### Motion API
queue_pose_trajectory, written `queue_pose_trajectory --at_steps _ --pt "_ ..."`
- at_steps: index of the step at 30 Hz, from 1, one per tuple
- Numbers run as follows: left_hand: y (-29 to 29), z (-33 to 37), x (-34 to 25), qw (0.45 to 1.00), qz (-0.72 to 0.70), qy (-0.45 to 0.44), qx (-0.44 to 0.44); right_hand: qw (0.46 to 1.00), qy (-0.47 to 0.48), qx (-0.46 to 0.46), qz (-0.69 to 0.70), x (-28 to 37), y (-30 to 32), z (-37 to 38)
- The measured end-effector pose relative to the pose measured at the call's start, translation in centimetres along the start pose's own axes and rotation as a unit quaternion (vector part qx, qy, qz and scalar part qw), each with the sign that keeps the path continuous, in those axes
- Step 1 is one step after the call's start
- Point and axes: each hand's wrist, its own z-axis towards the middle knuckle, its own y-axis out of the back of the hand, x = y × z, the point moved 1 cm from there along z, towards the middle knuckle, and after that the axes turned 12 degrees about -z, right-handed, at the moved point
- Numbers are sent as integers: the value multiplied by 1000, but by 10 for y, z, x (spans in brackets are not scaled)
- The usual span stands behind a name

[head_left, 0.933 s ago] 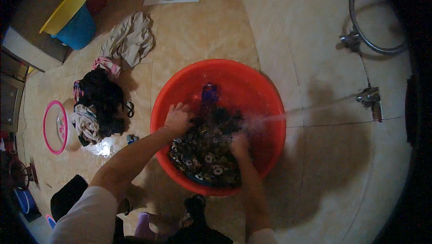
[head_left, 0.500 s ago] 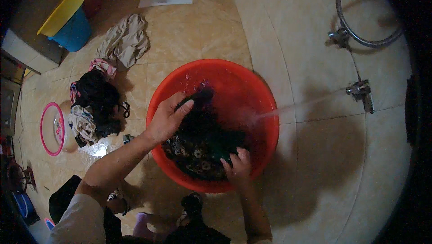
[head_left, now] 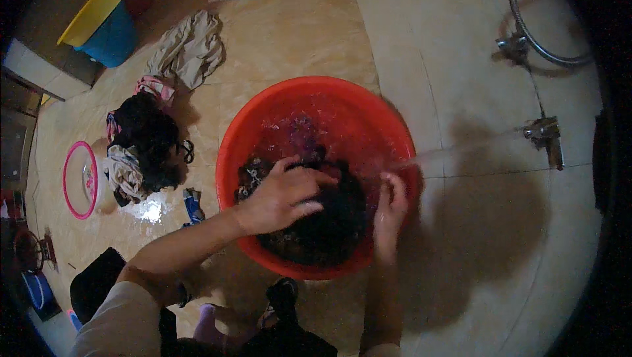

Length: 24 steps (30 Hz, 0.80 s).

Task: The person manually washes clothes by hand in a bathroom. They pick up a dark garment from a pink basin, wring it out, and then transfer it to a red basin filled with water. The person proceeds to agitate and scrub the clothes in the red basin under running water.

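Observation:
Dark wet clothing (head_left: 329, 219) lies bunched in the red basin (head_left: 247, 120), with a patterned part showing along its left side. Over this clothing is my left hand (head_left: 283, 195), its fingers apart and its thumb separate; nothing is visibly gripped. My right hand (head_left: 390, 209) is at the basin's right inner side, fingers raised and loosely apart, with no cloth in them. A stream of water (head_left: 461, 149) runs from the wall tap (head_left: 543, 133) into the basin, passing close to my right fingertips.
Left of the basin lies a pile of black clothes (head_left: 148, 139), with beige cloth (head_left: 191, 51) beyond it. A pink-rimmed clear basin (head_left: 80, 179) stands farther left. A yellow basin (head_left: 95, 4) sits on a blue bucket (head_left: 110, 37). A metal hose (head_left: 526, 34) hangs at the upper right.
My left hand has let go of the raised dark cloth and moved down and right over it. My right hand has left the clothing and moved up and right toward the water stream.

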Motion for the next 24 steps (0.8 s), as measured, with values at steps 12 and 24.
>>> queue_pose_trajectory --at_steps 12,24 --pt "-105 -50 94 922 95 266 265 960 -85 231 -137 -96 -222 90" --pt "-96 -77 56 934 177 179 254 922 -164 313 -160 -116 -285 1"
